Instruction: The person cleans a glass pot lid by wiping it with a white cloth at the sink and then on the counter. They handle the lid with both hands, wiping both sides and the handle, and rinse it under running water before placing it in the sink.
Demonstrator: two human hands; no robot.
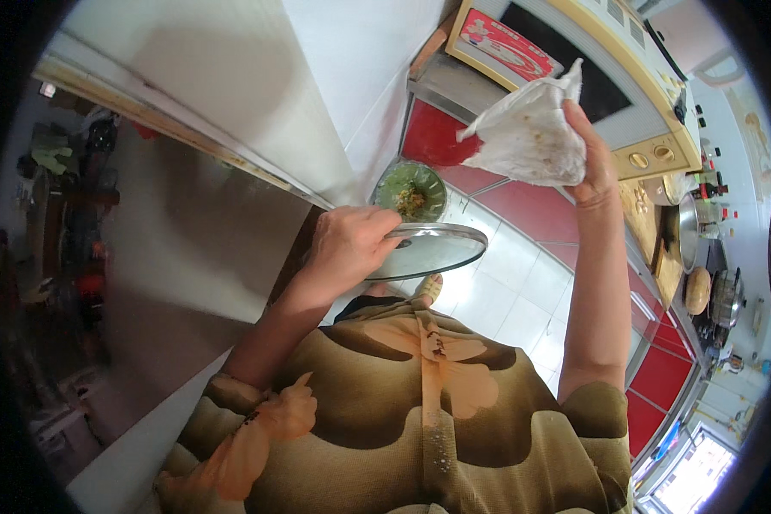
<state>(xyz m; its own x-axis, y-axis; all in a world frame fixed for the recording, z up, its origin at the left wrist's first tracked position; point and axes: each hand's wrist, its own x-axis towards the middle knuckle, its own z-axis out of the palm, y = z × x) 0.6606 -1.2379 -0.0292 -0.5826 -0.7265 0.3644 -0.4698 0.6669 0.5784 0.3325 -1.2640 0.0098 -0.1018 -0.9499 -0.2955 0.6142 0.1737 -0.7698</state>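
My left hand (pixel 354 244) grips the metal rim of a round glass pot lid (pixel 434 254). The lid is held out before my body, and a dark spot shows on it beside my fingers. Raised to the right, my right hand (pixel 592 157) pinches the edge of a white cloth (pixel 530 132) with brownish stains. The cloth hangs spread out in front of a cream and yellow microwave oven (pixel 658 138); I cannot tell whether they touch. Below and beyond the lid, a green bin (pixel 427 183) holding food scraps stands on the floor.
Red cabinets (pixel 540 209) run under the counter on the right. On it are a wooden board (pixel 668 276), a metal basin (pixel 687 231), a brown oval thing (pixel 698 290), a lidded glass pot (pixel 726 299) and several bottles (pixel 713 191). A pale door or panel (pixel 231 83) stands close at left.
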